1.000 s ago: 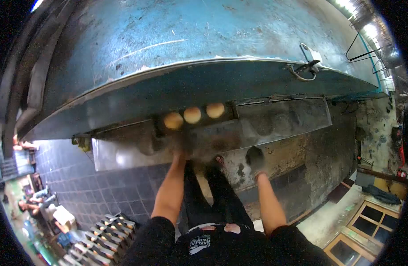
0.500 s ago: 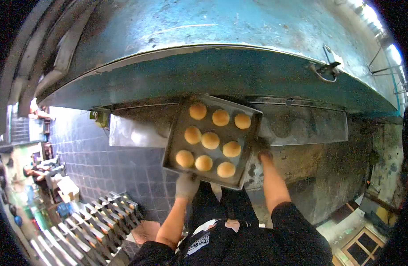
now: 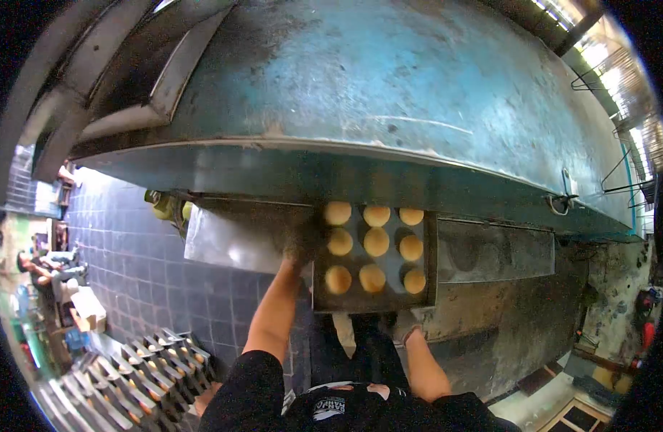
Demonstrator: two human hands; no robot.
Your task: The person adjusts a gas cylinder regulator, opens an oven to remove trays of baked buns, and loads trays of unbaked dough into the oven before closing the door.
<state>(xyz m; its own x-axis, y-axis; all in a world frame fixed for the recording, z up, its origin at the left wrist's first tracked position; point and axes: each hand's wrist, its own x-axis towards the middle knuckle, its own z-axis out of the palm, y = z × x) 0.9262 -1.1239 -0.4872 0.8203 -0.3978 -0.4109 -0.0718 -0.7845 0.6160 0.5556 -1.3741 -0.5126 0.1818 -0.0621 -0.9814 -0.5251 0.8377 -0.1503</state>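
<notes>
A square metal baking tray carries several round golden buns in rows. Its far edge reaches under the lower rim of a blue metal oven front. My left hand, dark and gloved, grips the tray's left side in the shadow of the oven; its fingers are blurred. At the tray's near right corner is my right hand, holding the edge from below, with its fingers mostly hidden.
A metal ledge runs under the oven on both sides of the tray. A latch hangs at the oven's right. Slatted racks with trays stand lower left. People sit far left on the tiled floor.
The tilted tray has straightened and shifted right, with its far edge under the oven rim. My left hand has moved up its left side; my right hand has moved down to the near corner.
</notes>
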